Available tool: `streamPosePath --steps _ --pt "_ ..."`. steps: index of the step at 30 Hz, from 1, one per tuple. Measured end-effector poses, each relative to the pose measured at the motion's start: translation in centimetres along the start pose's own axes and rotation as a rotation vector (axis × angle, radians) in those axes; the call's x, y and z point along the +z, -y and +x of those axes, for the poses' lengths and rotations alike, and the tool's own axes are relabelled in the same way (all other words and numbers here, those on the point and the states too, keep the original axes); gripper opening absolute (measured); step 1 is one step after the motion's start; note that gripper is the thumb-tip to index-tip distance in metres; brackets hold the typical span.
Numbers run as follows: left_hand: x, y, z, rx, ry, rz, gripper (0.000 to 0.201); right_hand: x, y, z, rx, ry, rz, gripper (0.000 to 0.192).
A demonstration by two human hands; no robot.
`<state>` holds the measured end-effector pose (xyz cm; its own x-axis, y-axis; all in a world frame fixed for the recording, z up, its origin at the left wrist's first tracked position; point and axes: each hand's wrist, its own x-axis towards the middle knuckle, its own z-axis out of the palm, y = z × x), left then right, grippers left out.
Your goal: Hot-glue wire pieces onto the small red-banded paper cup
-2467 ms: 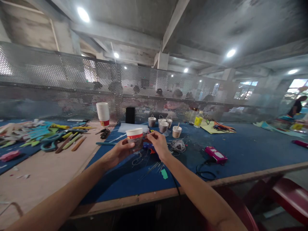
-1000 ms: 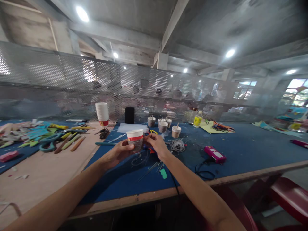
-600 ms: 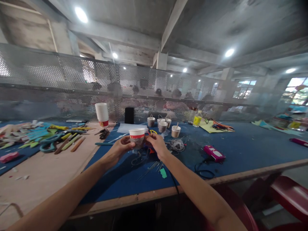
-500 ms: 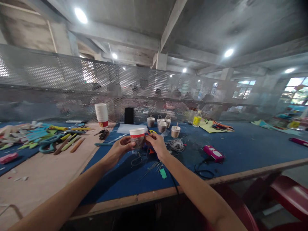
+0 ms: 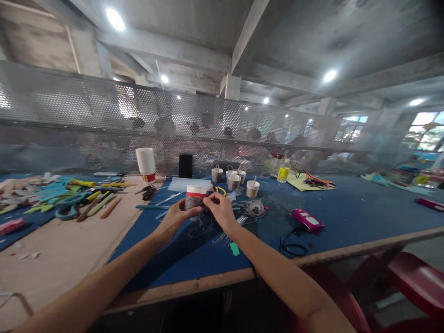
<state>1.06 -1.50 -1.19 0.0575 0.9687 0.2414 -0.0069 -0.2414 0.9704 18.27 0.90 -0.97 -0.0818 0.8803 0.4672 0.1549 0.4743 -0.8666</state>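
My left hand (image 5: pixel 175 216) is closed round the lower left of a white paper cup (image 5: pixel 196 189) with a red band. Grey yarn (image 5: pixel 193 202) is wound round the cup's lower part. On the cup's right side, the fingers of my right hand (image 5: pixel 222 210) are pinched together at the yarn; the strand between them is too small to make out clearly. Under my hands, thin loose yarn lies on the blue table mat (image 5: pixel 163 263). A tangled grey yarn bundle (image 5: pixel 255 209) rests to the right of my right hand, near several thin metal rods (image 5: pixel 227 231).
Behind my hands stand several yarn-covered cups (image 5: pixel 233 181) and a beige cup (image 5: pixel 253 188). A stack of paper cups (image 5: pixel 145 163), scissors (image 5: pixel 71 206) and craft tools are at left. A purple device (image 5: pixel 308 220) with a black cable lies at right, beyond it a yellow-labelled bottle (image 5: pixel 284 171).
The cup has tipped slightly and moved a little left and down. My right fingers have shifted left, closer in against the cup's side, while my left hand keeps its hold.
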Motion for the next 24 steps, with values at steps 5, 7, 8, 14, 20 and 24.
streamPosePath --steps 5,7,8,14,20,24 --pt "-0.25 0.43 0.12 -0.001 0.043 -0.058 0.047 0.29 -0.32 0.01 0.025 0.013 0.086 0.020" --pt "-0.34 0.46 0.07 -0.006 0.062 -0.081 0.046 0.27 -0.30 0.01 0.037 0.017 0.112 0.020" --pt "-0.38 0.45 0.04 -0.009 0.073 -0.093 0.046 0.24 -0.25 0.02 0.041 0.020 0.120 0.020" --pt "-0.49 0.46 0.10 -0.031 0.108 -0.149 0.045 0.01 0.11 0.02 0.102 0.042 0.201 0.018" --pt "-0.16 0.00 -0.10 -0.097 0.122 -0.243 0.043 -0.12 -0.31 0.27 0.164 0.061 0.253 0.022" --pt "-0.19 -0.31 -0.23 -0.134 0.152 -0.313 0.042 -0.20 -0.33 0.29 0.167 0.074 0.299 0.024"
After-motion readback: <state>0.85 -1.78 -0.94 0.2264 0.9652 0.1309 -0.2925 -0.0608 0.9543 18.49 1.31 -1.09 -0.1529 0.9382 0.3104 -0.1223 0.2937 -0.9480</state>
